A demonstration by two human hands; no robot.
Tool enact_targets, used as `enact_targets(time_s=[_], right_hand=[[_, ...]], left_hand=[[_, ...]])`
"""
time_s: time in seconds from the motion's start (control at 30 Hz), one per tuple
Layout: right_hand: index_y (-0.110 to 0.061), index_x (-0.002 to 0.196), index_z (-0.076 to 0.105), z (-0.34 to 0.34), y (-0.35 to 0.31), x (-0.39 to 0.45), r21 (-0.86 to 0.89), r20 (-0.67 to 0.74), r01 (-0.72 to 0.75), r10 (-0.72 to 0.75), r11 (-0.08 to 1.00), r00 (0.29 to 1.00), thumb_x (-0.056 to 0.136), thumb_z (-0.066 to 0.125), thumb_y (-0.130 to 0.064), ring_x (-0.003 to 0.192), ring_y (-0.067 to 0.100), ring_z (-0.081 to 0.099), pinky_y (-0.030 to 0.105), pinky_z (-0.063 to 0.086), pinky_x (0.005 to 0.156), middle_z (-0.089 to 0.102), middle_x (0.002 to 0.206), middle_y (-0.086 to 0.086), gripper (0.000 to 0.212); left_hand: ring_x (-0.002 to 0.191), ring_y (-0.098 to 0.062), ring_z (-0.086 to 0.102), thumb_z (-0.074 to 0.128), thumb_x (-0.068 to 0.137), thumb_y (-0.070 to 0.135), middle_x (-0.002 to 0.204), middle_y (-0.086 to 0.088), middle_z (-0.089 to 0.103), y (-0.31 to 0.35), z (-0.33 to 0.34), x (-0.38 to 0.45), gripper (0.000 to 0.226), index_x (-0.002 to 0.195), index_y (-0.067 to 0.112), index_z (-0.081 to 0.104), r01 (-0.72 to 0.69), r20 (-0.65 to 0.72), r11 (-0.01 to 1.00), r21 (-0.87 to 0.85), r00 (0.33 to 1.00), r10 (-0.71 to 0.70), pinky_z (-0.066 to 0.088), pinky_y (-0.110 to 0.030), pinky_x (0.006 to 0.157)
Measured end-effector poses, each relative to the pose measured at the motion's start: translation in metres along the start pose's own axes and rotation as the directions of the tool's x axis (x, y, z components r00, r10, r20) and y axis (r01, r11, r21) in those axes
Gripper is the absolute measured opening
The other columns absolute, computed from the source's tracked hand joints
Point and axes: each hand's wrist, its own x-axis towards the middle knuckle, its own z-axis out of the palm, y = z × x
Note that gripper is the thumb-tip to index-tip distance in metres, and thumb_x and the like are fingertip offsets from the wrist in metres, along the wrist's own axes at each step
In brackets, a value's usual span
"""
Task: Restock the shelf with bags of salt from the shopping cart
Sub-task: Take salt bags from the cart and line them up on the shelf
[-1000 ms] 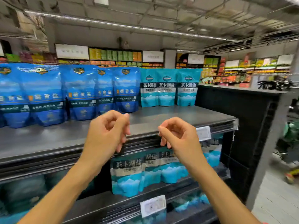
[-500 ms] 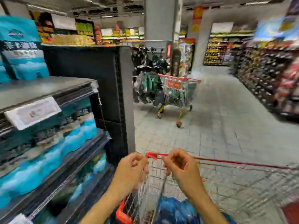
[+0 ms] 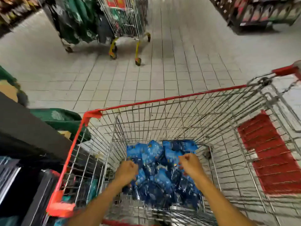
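Both arms reach down into the shopping cart (image 3: 179,98), a wire basket with a red rim and red plastic corners. A heap of blue salt bags (image 3: 160,175) lies on the cart's floor, filling the middle and the near part of the basket; the bags overlap one another and the picture is too blurred to count them or to read their print.

The left hand (image 3: 127,171) is over the left edge of the heap, with its fingers curled in toward the palm. It seems to be at the bags, but the blur hides whether the fingers actually pinch one, so I cannot tell its grip. The right hand (image 3: 189,163) is over the right side of the heap, also with its fingers curled in loosely; whether it touches or holds a bag cannot be told either.

A red plastic flap (image 3: 268,154) lies against the cart's right wall. The dark end of the shelf (image 3: 29,128) stands just beside the cart's left wall, with a green bag (image 3: 60,118) beyond it. Farther off on the tiled floor (image 3: 187,59) stands a second cart (image 3: 128,22) with yellow legs, well apart from the first, with dark green goods (image 3: 73,22) to its left.
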Motion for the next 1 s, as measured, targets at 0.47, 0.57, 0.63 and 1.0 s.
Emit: enact_targets(time_s=[0.47,0.57,0.63,1.0], right_hand=[[0.008,0.097,0.067,0.095,0.194,0.168,-0.339,-0.085,-0.313,0.302,0.887,0.949,0.091,0.067,-0.022,0.107,0.045,0.061,0.043,0.044,0.093,0.066,0.100,0.031,0.030],[0.017,0.118,0.060,0.111,0.212,0.188,-0.540,-0.083,-0.333,0.344,0.773,0.935,0.098,0.053,-0.043,0.123,0.041,0.052,0.039,0.031,0.108,0.061,0.122,0.034,0.063],[0.014,0.126,0.055,0.120,0.221,0.201,-0.564,-0.135,-0.355,0.341,0.746,0.930,0.097,0.049,-0.049,0.126,0.040,0.050,0.040,0.033,0.109,0.056,0.130,0.032,0.070],[0.001,0.137,0.034,0.167,0.221,0.238,-0.276,-0.480,-0.690,0.527,0.669,0.702,0.077,0.071,-0.059,0.130,0.038,0.041,0.050,0.033,0.108,0.041,0.141,0.021,0.093]], left_hand=[[0.084,-0.037,0.058,0.051,0.098,0.019,0.077,-0.017,0.055,-0.118,0.105,0.238,0.025,0.086,-0.002,0.053,0.240,-0.209,0.951,0.196,0.958,-0.198,0.041,-0.038,0.065],[0.101,-0.043,0.055,0.057,0.097,0.022,0.107,-0.028,0.056,-0.139,0.109,0.279,0.042,0.119,-0.013,0.048,0.237,-0.296,0.942,0.238,0.942,-0.162,0.044,-0.046,0.082],[0.115,-0.048,0.050,0.054,0.099,0.029,0.123,-0.036,0.051,-0.152,0.110,0.305,0.055,0.125,-0.018,0.044,0.254,-0.284,0.907,0.335,0.945,-0.160,0.041,-0.047,0.093],[0.108,-0.039,0.061,0.081,0.073,0.049,0.118,-0.021,0.062,-0.166,0.127,0.349,0.075,0.121,0.001,0.048,0.460,-0.453,0.886,0.058,0.803,-0.387,0.051,-0.043,0.083]])
